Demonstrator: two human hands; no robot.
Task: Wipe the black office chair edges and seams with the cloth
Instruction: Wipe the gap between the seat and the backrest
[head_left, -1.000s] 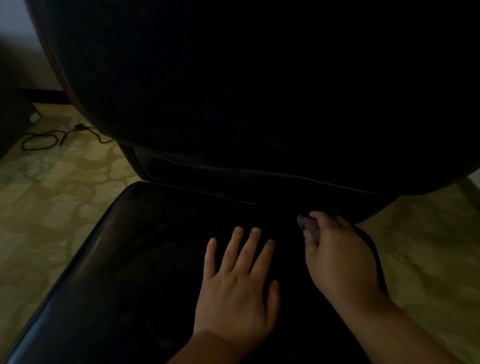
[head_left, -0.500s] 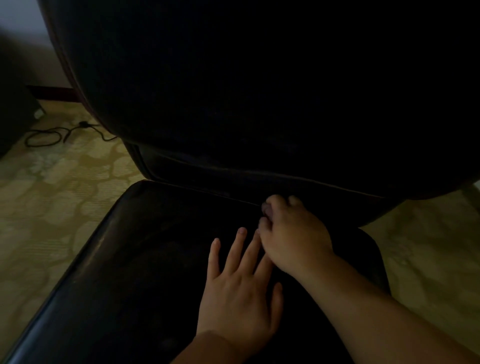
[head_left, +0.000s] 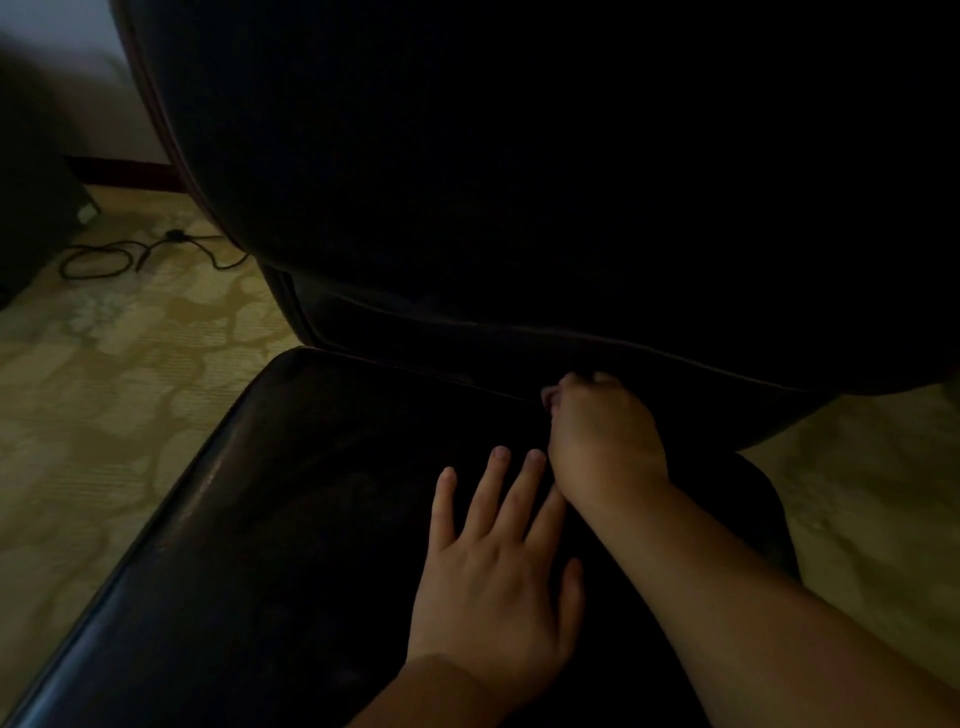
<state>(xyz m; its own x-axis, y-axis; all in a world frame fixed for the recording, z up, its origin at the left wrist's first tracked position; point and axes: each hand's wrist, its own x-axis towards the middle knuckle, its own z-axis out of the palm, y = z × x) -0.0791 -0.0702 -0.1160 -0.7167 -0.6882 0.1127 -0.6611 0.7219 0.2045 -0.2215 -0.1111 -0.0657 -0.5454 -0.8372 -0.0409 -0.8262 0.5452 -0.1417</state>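
Observation:
The black office chair fills most of the view, its seat (head_left: 270, 519) below and its backrest (head_left: 519, 156) above, in very dim light. My left hand (head_left: 498, 566) lies flat on the seat with fingers spread. My right hand (head_left: 597, 436) is curled at the seam where the seat meets the backrest, gripping a small dark purplish cloth (head_left: 549, 399) of which only a bit shows past the fingers.
A yellow patterned carpet (head_left: 104, 389) lies around the chair. A black cable (head_left: 130, 254) loops on the floor at the left, beside a dark object (head_left: 31, 228). A dark baseboard (head_left: 124, 171) runs along the wall behind.
My right hand slid left along the seat-back seam with the cloth, from the seat's right side to its middle, beside my left fingertips. My left hand stayed flat.

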